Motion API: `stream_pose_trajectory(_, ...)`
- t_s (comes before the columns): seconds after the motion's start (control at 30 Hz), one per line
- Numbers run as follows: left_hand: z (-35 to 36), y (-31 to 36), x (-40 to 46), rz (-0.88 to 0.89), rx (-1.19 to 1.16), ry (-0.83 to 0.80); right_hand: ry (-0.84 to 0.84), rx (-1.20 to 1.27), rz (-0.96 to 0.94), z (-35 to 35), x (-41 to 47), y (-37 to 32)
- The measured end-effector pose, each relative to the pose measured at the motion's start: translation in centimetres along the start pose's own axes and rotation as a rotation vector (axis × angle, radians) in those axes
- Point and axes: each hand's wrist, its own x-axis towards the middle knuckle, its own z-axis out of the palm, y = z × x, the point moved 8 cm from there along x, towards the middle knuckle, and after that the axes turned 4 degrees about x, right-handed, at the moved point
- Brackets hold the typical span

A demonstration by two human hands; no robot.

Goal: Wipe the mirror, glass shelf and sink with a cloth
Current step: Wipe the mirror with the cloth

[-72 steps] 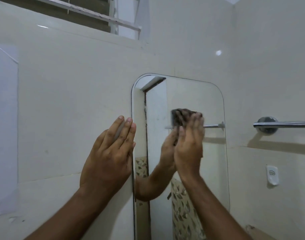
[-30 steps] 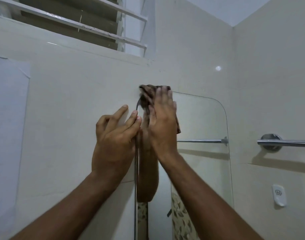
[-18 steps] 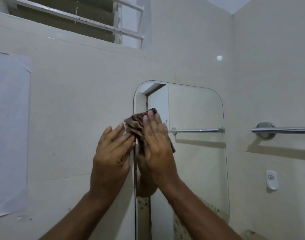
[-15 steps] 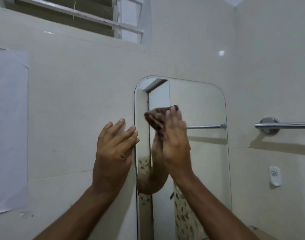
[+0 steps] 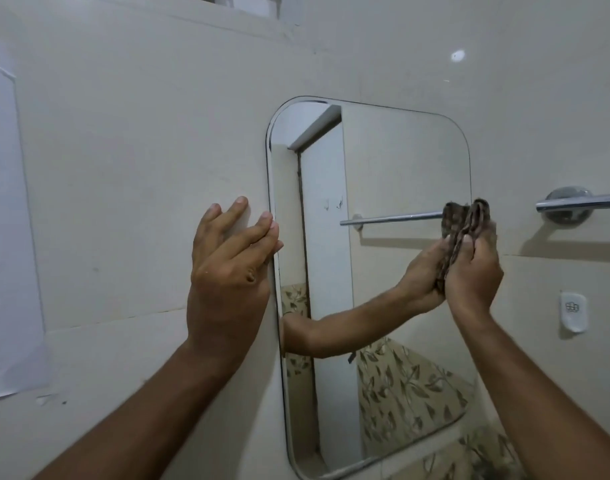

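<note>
1. Mirror (image 5: 393,161): rounded-corner pane fixed to tiled wall (image 5: 140,150). Upper glass shows no obvious smears; can't judge finer haze from here.
2. Cloth (image 5: 464,226): dark, patterned, bunched into a pad. Sits at mirror's 3 o'clock edge, pressed to the glass, top poking above the fingers.
3. Right hand (image 5: 473,271): its grip is curled round the cloth, thumb and fingers pinching the wad against the pane.
4. Left hand (image 5: 227,268): fingers straight, spread, holding nothing. Palm flat on wall at mirror's 9 o'clock edge, fingertips just touching the rim; reads as a brace.
5. Towel rail (image 5: 580,202): chrome, on wall just past cloth, 3 o'clock side. Small white wall fitting (image 5: 573,311) below it.
6. Paper sheet (image 5: 5,220): taped to wall, far 9 o'clock.
7. Step in hand, my guess: wiping the mirror, at the R edge. Glass shelf and sink not in view.
8. Doing it well, imo:
   - flatten cloth; a bunched wad touches little glass.
   - overlap passes, 12 towards 6 o'clock, so no strips get missed.
   - run the cloth round the rounded corners & rim.
   - keep L fingertips off the pane, else fresh prints.
   - even pressure; pane looks thin at the edge.
   - mind knuckles on the rail at 3 o'clock.
</note>
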Motion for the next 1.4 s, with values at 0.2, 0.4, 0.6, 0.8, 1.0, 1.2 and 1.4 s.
stream_pose_trajectory(0.2,0.2,0.3,-0.3,-0.006,0.009,-0.016,-0.056,0.006,-0.106,2.1,-8.3,-6.0)
stream_pose_trajectory(0.4,0.3,0.2,0.1,0.012,0.043,-0.045,-0.211,0.062,-0.386,5.4,-16.3,-15.8)
stream_pose_trajectory(0.6,-0.8,0.8,-1.3,-0.067,-0.034,-0.098,-0.216,-0.056,-0.604,6.1,-21.3,-18.6)
stream_pose_trajectory(0.8,-0.7,1.5,-5.0,-0.071,-0.062,-0.132,-0.341,-0.050,-0.756,5.0,-22.8,-16.6)
stream_pose_trajectory(1.0,-0.7,1.4,-5.3,-0.043,-0.004,-0.099,-0.321,-0.050,-0.706,3.4,-19.1,-13.0)
stream_pose_trajectory(1.2,-0.4,1.9,-5.6,-0.022,0.006,-0.096,-0.161,-0.004,-0.408,1.3,-10.6,-5.8)
stream_pose_trajectory(1.4,0.5,1.6,-5.6,-0.088,0.027,-0.090,-0.062,-0.052,-0.094,-0.3,-5.0,2.1)
